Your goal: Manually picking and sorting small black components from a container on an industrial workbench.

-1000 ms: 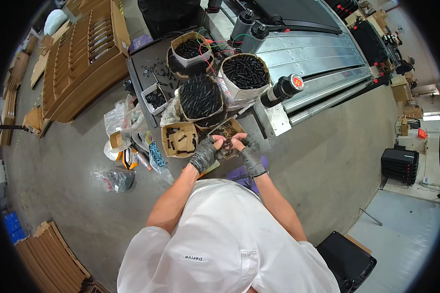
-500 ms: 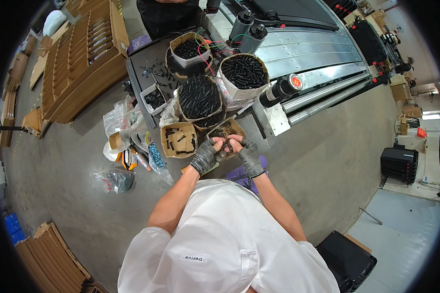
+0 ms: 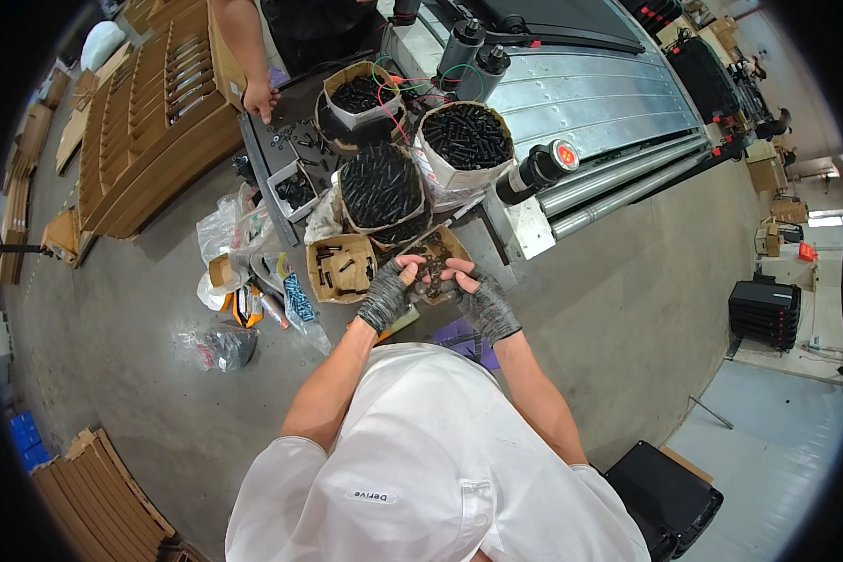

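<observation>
My left hand (image 3: pixel 387 292) and my right hand (image 3: pixel 485 300), both in grey fingerless gloves, are raised side by side over a small open cardboard box (image 3: pixel 443 242) of little dark metal parts. The fingertips of each hand are curled and pinched on small dark parts, too tiny to identify. The two hands are a short gap apart. Just left of my left hand sits another small cardboard box (image 3: pixel 324 272) holding a few black bolts.
Three paper sacks of black bolts (image 3: pixel 381 187) (image 3: pixel 468 139) (image 3: pixel 361 94) stand behind the boxes beside a white tray (image 3: pixel 297 187). Another person's hand (image 3: pixel 260 98) rests on the dark table's far corner. A metal machine bed (image 3: pixel 590 94) lies to the right, cardboard stacks (image 3: pixel 159 112) and plastic bags (image 3: pixel 225 234) to the left.
My hands were pressed together over the box and have drawn slightly apart. Another person's arm has come in from the top and set a hand on the table's far corner.
</observation>
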Tool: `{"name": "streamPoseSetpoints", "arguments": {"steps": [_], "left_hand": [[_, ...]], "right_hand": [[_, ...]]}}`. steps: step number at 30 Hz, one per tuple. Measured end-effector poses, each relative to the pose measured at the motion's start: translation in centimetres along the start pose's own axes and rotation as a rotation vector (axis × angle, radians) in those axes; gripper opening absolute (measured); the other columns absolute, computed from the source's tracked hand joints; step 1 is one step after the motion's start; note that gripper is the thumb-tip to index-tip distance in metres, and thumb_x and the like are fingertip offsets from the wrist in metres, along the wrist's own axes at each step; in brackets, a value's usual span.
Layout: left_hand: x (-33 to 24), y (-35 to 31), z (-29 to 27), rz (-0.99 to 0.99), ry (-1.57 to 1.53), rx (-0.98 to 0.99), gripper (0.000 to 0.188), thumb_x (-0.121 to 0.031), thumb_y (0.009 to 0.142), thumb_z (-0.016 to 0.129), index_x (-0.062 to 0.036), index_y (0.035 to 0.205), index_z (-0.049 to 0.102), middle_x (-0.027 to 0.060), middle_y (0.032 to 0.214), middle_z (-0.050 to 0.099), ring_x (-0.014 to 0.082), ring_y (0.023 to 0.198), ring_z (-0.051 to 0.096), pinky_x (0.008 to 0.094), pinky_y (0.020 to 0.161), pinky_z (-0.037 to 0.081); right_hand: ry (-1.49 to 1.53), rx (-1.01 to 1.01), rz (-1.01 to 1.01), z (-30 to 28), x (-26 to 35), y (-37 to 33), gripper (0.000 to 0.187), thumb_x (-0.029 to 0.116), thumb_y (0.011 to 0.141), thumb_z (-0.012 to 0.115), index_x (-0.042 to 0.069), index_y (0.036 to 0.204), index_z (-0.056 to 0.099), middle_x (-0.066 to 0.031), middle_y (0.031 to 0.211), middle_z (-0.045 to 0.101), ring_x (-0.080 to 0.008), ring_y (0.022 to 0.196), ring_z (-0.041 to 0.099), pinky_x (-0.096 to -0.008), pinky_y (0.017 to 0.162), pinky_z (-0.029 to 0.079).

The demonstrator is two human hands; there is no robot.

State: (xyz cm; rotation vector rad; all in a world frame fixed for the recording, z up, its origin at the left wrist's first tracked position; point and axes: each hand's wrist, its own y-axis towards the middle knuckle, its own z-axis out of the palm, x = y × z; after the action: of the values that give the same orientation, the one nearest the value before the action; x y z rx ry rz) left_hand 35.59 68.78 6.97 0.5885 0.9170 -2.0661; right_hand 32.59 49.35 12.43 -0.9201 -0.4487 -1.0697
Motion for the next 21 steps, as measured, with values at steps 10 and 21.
{"name": "streamPoseSetpoints", "arguments": {"steps": [10,21], "left_hand": [[0.7,0.5,0.7,0.230,0.281,-0.079,0.017,-0.017,0.094,0.059,-0.0032,0.104,0.062,0.0030,0.096,0.064,0.0122,0.086,0.059,0.0268,0.081,0.049],[0.3,0.0,2.1,0.362,0.392,-0.197,0.015,-0.016,0.093,0.059,-0.0039,0.101,0.063,0.0014,0.092,0.064,0.0102,0.084,0.058,0.0256,0.078,0.048]], "right_hand": [[-0.128,-0.064,0.010,2.1,0.0,0.2,0.020,0.017,0.091,0.062,0.004,0.105,0.058,-0.0048,0.080,0.062,-0.0125,0.074,0.058,-0.0268,0.066,0.048],[-0.556,-0.294,-0.227,4.2,-1.3,0.5,0.018,0.020,0.091,0.062,0.004,0.099,0.059,-0.0023,0.078,0.062,-0.0088,0.070,0.057,-0.0216,0.062,0.045]]}}
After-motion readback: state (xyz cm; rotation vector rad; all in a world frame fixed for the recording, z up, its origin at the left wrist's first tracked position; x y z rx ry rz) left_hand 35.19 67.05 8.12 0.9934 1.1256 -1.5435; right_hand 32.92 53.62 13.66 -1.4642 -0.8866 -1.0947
